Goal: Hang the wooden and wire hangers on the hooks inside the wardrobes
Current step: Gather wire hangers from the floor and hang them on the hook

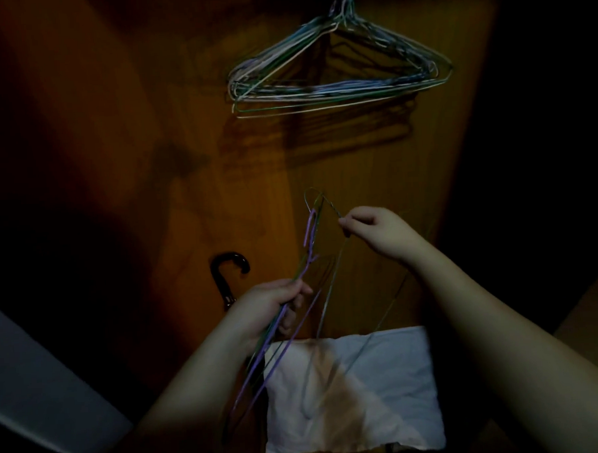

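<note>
A thick bunch of wire hangers [339, 77] hangs high on the wooden back wall of the wardrobe [409, 187]; their hook is cut off by the frame's top edge. My left hand [270, 309] grips a small bundle of wire hangers [262, 351], one of them purple, with their hooks pointing up. My right hand [376, 233] pinches the neck of a single thin grey wire hanger [331, 293], drawn a little apart from the bundle. The scene is dim.
A dark curved handle, like that of an umbrella [229, 274], leans against the wardrobe wall left of my left hand. A white cloth [383, 394] lies below my hands. A pale panel [34, 392] crosses the lower left corner.
</note>
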{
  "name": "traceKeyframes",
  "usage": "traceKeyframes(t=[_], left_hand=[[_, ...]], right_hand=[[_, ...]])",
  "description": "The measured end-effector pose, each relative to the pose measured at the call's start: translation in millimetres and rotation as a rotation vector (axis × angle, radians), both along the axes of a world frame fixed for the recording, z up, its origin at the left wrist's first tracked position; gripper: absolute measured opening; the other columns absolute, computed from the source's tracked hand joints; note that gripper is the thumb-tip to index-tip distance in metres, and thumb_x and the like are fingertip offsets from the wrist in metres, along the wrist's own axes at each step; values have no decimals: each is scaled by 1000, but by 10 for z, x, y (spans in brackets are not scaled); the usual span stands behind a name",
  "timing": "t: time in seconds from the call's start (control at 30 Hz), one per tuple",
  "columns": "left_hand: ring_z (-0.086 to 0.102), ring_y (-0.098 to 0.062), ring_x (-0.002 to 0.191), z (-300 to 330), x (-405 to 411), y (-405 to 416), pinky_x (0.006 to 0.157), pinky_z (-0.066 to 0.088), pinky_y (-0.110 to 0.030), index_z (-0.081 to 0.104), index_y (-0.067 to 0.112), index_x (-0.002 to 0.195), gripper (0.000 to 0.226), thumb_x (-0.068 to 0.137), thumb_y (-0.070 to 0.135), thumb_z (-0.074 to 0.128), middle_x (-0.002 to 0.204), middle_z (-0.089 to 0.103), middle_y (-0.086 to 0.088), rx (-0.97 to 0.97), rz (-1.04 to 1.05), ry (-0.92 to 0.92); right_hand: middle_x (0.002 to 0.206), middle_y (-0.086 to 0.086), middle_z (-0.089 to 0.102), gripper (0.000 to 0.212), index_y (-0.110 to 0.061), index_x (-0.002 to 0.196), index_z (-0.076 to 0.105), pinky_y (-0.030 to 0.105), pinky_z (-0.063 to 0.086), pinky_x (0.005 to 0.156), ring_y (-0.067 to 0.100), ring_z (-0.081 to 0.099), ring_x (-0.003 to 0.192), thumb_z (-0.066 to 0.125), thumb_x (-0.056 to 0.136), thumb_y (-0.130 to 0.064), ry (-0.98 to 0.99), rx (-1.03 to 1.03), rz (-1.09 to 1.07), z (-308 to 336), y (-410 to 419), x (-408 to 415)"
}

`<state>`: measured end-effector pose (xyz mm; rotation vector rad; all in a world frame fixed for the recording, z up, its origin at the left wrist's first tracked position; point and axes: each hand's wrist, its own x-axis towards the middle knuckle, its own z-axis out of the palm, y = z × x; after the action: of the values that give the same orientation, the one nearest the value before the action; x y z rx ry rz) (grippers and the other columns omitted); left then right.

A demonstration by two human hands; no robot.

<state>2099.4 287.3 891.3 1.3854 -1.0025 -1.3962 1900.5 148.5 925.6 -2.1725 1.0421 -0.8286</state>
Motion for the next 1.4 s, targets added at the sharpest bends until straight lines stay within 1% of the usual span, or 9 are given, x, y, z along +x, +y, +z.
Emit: traceKeyframes(t=[0.17,0.37,0.57,0.7,0.8,0.9,1.07,1.2,1.4], left_hand=[[29,-8,35,43,-13,-26,39,19,-16,61,3,98,19,100,17,48,58,42,1,-2,-14,98],[28,-8,33,-30,-45,-68,39,18,-15,62,3,97,18,99,15,49,57,39,0,-50,-4,101],[29,-11,35,-219,-53,-133,40,18,-22,67,5,95,16,96,15,55,56,39,-2,-123,85,-62],[33,-10,38,-340,-57,-191,40,23,-19,69,10,100,13,96,17,59,55,41,0,-105,186,-206],[44,-14,47,-425,-44,-209,48,31,-24,72,12,107,20,95,24,62,54,49,5,-99,243,-294],[62,-42,80,-439,-60,-191,69,49,-44,73,12,109,23,95,26,62,77,70,-7,-151,258,-368],[53,4,60,-431,-112,-168,58,38,-12,64,33,78,25,98,21,57,64,54,17,-233,301,-471],[51,-16,67,-508,-51,-182,60,40,-22,62,34,78,23,99,30,54,73,55,-5,-279,337,-465],[43,-16,62,-607,-52,-147,61,35,-31,60,22,73,28,99,30,53,66,46,-5,-281,364,-495]], right_hand=[[81,-4,63,29,-17,79,68,34,34,91,-4,53,73,54,97,-35,49,-56,-9,23,-18,-119],[57,-15,53,29,-15,80,67,21,35,62,-3,46,52,54,98,-34,-53,89,-34,40,51,-109],[80,-6,62,25,-19,79,67,26,43,84,7,57,81,51,98,-24,-225,290,21,-30,70,-34],[77,-7,58,25,-20,78,63,21,42,75,6,54,73,50,99,-22,-310,430,8,-102,51,5],[72,-10,57,27,-24,74,62,20,40,69,4,51,67,51,99,-22,-363,495,-48,-142,42,32],[70,-9,57,27,-23,74,63,19,39,66,5,50,65,51,99,-22,-377,518,-75,-172,62,58],[63,-10,49,29,-19,74,60,16,34,54,3,43,55,50,99,-28,-356,536,-92,-251,218,133],[64,-7,48,26,-20,74,56,26,26,56,9,37,55,52,97,-34,-372,651,-108,-368,325,166],[61,-7,41,30,-23,69,50,26,22,51,8,32,51,45,97,-35,-451,845,-118,-412,335,101]])
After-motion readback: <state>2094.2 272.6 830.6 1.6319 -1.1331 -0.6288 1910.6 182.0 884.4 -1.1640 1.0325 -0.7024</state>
